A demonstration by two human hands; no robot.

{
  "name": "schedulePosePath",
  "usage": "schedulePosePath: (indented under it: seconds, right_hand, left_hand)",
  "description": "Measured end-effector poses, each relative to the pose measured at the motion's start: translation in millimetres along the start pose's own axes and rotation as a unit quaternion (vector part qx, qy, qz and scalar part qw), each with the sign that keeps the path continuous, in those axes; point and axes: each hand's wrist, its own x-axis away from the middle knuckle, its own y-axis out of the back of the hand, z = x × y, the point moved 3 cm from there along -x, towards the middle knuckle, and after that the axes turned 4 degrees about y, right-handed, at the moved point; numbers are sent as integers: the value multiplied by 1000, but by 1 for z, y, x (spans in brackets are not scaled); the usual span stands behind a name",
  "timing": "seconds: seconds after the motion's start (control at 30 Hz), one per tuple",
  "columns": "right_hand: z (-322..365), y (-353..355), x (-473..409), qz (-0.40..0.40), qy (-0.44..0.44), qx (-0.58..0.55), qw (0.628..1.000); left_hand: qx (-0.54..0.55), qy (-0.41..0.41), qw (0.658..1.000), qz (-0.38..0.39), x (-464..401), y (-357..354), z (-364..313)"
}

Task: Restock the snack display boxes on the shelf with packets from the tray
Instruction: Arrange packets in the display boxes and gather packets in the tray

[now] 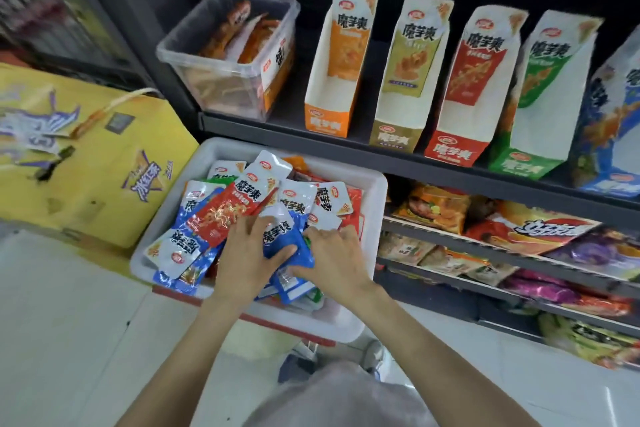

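Both hands reach down into the white tray (375, 184), close together over the pile. The left hand (247, 253) lies palm down, fingers spread forward and thumb pressed against a blue packet (282, 236), so it pinches that packet between thumb and fingers. The right hand (334, 260) sits just beside it, fingers curled onto the same blue packet's right edge; how firmly it grips I cannot tell.

The tray is heaped with mixed packets, a red packet (225, 215) uppermost on the left, white-and-blue ones around it.

On the shelf (363, 144) above stand five display boxes: orange box (327, 123), olive box (393, 139), red box (453, 151), green box (523, 165) and blue box (609, 180). A clear tub (221, 80) sits left of them. A yellow carton (86, 156) stands left of the tray.
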Motion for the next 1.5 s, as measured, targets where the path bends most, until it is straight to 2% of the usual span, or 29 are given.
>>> schedulePosePath:
  seconds: [0.07, 0.13, 0.2, 0.23, 0.3, 0.37, 0.43, 0.53, 0.63, 0.73, 0.8, 0.93, 1.07, 1.13, 1.23, 1.37, 1.5]
  right_hand:
    - [5, -1, 1, 0, -30, -8, 1000]
    - [3, 1, 3, -7, -72, -130, 989]
    - [0, 10, 6, -63, -94, -283, 953]
    - [-2, 16, 9, -118, -82, -309, 940]
    - [-2, 25, 14, -227, -27, -287, 930]
    - [1, 29, 17, -269, 28, -231, 935]
    - [1, 30, 18, -272, 62, -182, 943]
    - [-11, 40, 22, -272, 10, -267, 925]
    - [-32, 55, 27, -262, -87, -372, 886]
    - [-47, 75, 29, -249, -121, -444, 852]
    - [-54, 89, 34, -256, -142, -469, 833]
    - [-71, 109, 54, -303, -193, -447, 820]
    - [-98, 120, 84, -326, -220, -539, 745]
    - [-115, 130, 103, -330, -210, -541, 745]
    - [-154, 155, 133, -376, -198, -500, 754]
    - [-222, 194, 179, -427, -183, -467, 753]
    - [-284, 236, 212, -516, -148, -457, 709]
  left_hand:
    - [1, 4, 1000, 14, 0, -3, 0]
    - [31, 17, 999, 11, 1, 0, -4]
    - [170, 68, 983, 32, 2, 9, -11]
    - [269, 98, 957, 53, 3, 14, -17]
    - [418, 125, 898, 53, 5, 21, -30]
    - [442, 99, 892, -8, 5, 28, -41]
    - [447, 79, 889, -58, 3, 33, -48]
    - [452, 64, 887, -71, -7, 40, -53]
    - [420, 22, 907, -32, -15, 43, -61]
    - [332, -41, 942, 12, -22, 45, -77]
    - [299, -84, 950, 46, -28, 45, -92]
    - [280, -165, 940, 101, -36, 42, -127]
    - [283, -226, 923, 128, -34, 29, -174]
    - [287, -245, 916, 139, -29, 20, -205]
    - [317, -291, 896, 110, -22, 9, -259]
    - [339, -319, 885, 20, -22, -11, -326]
    - [238, -341, 909, -19, -33, -44, -378]
